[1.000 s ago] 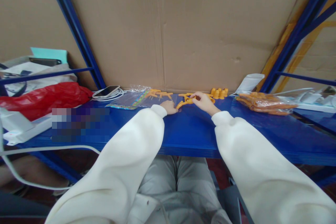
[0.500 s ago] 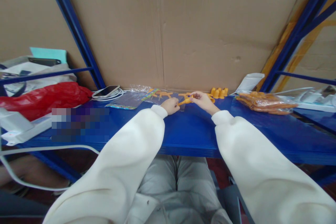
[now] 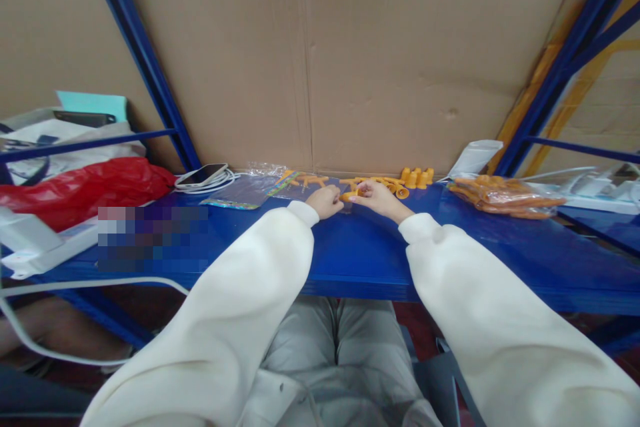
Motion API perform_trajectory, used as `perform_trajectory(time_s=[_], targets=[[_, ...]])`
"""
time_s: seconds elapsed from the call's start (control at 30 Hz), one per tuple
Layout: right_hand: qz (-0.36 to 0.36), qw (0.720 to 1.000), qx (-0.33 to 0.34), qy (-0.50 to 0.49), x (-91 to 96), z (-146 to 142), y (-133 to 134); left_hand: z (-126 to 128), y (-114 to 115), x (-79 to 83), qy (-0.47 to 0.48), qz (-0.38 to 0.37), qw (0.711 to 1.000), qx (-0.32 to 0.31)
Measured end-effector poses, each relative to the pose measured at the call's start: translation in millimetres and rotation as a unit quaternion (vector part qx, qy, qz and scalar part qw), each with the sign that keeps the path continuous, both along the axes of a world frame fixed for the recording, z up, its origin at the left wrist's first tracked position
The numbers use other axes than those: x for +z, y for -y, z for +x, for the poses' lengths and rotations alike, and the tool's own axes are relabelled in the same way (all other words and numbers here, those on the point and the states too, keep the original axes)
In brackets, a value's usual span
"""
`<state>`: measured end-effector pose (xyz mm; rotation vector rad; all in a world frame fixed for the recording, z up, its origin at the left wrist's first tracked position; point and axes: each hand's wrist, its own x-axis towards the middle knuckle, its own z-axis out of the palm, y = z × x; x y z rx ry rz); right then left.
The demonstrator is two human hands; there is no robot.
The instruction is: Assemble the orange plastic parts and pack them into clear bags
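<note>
Between my hands is a small orange plastic piece (image 3: pixel 351 194), partly covered by my fingers. My left hand (image 3: pixel 325 201) is closed at its left end, though exactly what its fingertips hold is hard to see. From the other side my right hand (image 3: pixel 379 198) grips the piece with thumb and fingers. Just behind my hands lie more orange plastic parts (image 3: pixel 387 182), one with a round ring-like end (image 3: pixel 402 192). Branched orange pieces (image 3: pixel 311 180) rest to the left, by a clear plastic bag (image 3: pixel 245 190). Several short orange cylinders (image 3: pixel 417 178) stand at the back right.
A bag of orange parts (image 3: pixel 505 195) lies right on the blue shelf (image 3: pixel 365 253). A phone (image 3: pixel 203 174) with a coiled white cable and a red plastic bag (image 3: pixel 95 187) are left. Cardboard (image 3: pixel 400 67) walls the back; blue posts (image 3: pixel 160 80) flank it.
My right hand has moved slightly left and down, closer to my left hand. The orange piece between them now shows shorter, and the ring-ended part behind is more exposed.
</note>
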<state>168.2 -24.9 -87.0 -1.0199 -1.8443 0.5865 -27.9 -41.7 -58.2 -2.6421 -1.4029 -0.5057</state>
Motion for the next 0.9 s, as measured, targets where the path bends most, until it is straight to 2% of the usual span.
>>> perform_trajectory(time_s=[0.23,0.53,0.63,0.7,0.8,0.83,0.9], targets=[[0.060,0.984,0.017,0.167,8.0,2,11,3,-5,-3.3,0.023,0.000,0.999,-0.034],[0.080,0.975,0.018,0.205,12.9,-2,17,4,-8,-5.5,0.040,-0.011,0.996,-0.077],[0.068,0.974,0.008,0.216,13.5,-1,18,-4,-10,1.8,0.061,-0.002,0.998,0.001],[0.061,0.975,0.006,0.214,12.9,-1,18,-17,-10,6.9,0.084,0.010,0.991,0.102],[0.050,0.979,0.000,0.197,11.1,-1,17,-44,-11,7.8,0.091,-0.021,0.965,0.246],[0.047,0.981,0.000,0.190,10.6,-1,17,-55,-11,5.8,0.088,-0.047,0.956,0.274],[0.043,0.983,0.005,0.179,10.4,-1,15,-73,-12,-0.1,0.084,-0.069,0.953,0.284]])
